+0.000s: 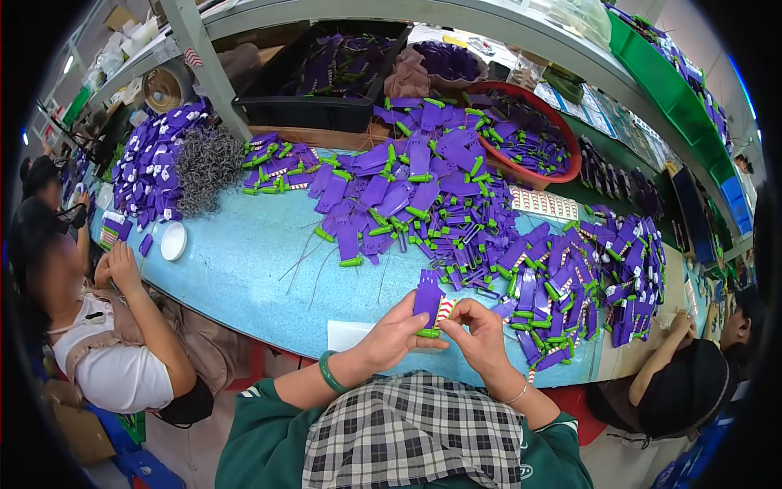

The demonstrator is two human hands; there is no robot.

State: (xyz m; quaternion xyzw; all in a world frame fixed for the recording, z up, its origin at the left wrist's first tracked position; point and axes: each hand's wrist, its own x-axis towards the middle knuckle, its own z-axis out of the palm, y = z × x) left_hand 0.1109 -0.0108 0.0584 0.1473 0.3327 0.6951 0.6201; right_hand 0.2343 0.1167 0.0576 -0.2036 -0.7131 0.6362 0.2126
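Note:
My left hand [393, 336] grips a flat purple plastic piece [427, 295] with a bright green end, above the table's near edge. Beside it, the fingers of my right hand [482, 334] are pinched at a red-and-white striped strip [445, 310] that lies against the piece's right side. Whether the strip is fully stuck on cannot be made out. A large heap of similar purple and green pieces [423, 191] spreads ahead of my hands. To the right, another heap [562, 285] holds pieces that carry striped strips.
A sheet of striped stickers [544, 204] lies behind the heaps. Farther back stand a red basin [574, 155] and a black crate [301, 114], both holding purple pieces. A white dish [173, 241] and a tangle of dark wires [210, 167] are at left. Co-workers sit on both sides.

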